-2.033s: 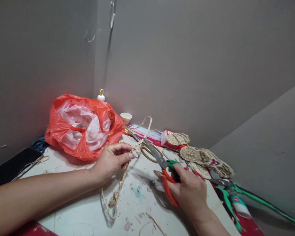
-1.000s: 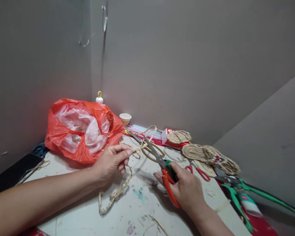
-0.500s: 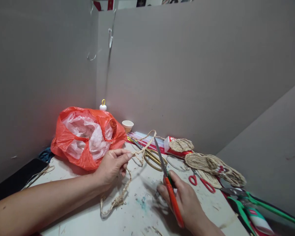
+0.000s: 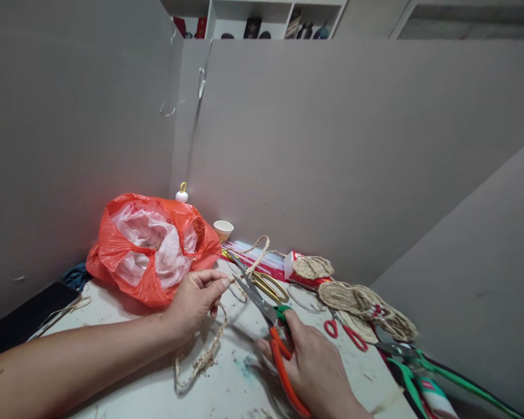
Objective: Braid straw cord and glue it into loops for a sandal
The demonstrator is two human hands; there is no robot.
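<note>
My left hand (image 4: 198, 299) pinches a pale braided straw cord (image 4: 218, 337) between thumb and fingers. One length of the cord hangs from this hand to the table, with a frayed clump on it; another loops up beyond the fingertips. My right hand (image 4: 317, 361) is wrapped around scissors (image 4: 262, 305) with orange handles and a green part near the pivot. Their blades are parted and point at the cord just beyond my left fingertips. Whether the blades touch the cord, I cannot tell. Gold-handled scissors (image 4: 274, 288) lie behind the blades.
A red plastic bag (image 4: 117, 276) with white bags inside stands back left, beside a paper cup (image 4: 223, 230). To the right lie woven straw soles (image 4: 347, 297), red-handled scissors (image 4: 353, 337) and green-handled shears (image 4: 454, 378). Grey panels (image 4: 288, 145) enclose the white table (image 4: 135, 384).
The scissors in my right hand have opened, and their blades have moved left to the cord near my left fingertips. The camera view has tilted up slightly. My left hand keeps its pinch.
</note>
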